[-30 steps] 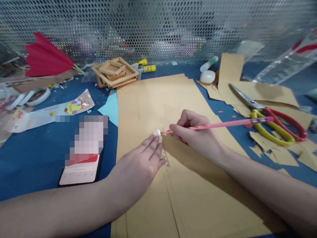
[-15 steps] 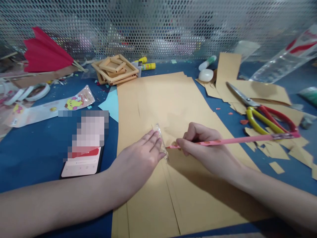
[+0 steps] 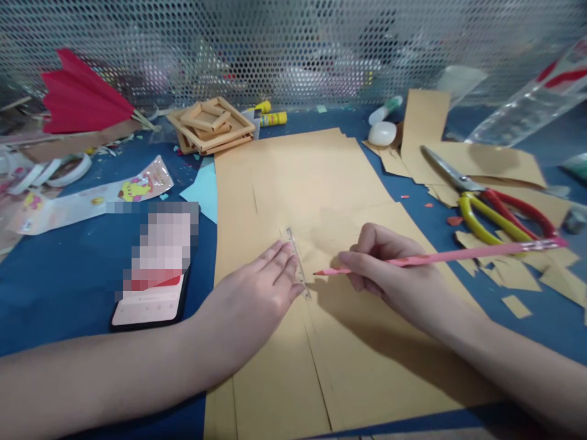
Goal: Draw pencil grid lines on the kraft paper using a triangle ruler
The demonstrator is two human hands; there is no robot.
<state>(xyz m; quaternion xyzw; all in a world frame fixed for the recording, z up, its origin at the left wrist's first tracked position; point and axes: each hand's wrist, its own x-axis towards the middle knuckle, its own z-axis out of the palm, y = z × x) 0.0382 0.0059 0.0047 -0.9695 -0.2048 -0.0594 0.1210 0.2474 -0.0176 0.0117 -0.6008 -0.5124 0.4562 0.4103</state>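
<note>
My left hand (image 3: pixel 259 299) lies flat with its fingers stretched over a clear ruler (image 3: pixel 297 260), pressing it onto brown kraft paper (image 3: pixel 298 177). Only the ruler's right edge and its two ends show past the fingers. A pink pencil (image 3: pixel 468 252) is pinched in my right hand (image 3: pixel 385 263), the fingers closed around it near the sharpened end. Its tip points left, a little to the right of the ruler. Long straight lines or edges run along the paper below the ruler.
Left of the paper lies a phone (image 3: pixel 151 299). Scissors with red and yellow handles (image 3: pixel 486 208) rest among kraft paper scraps (image 3: pixel 509 272) on the right. At the back are wooden-looking frames (image 3: pixel 213 131), glue sticks (image 3: pixel 274 118), a red folded fan (image 3: pixel 82 95) and a plastic bottle (image 3: pixel 523 110).
The right hand has drawn back slightly to the right, and the pencil tip has come away from the ruler's edge. The left hand and ruler hold their place.
</note>
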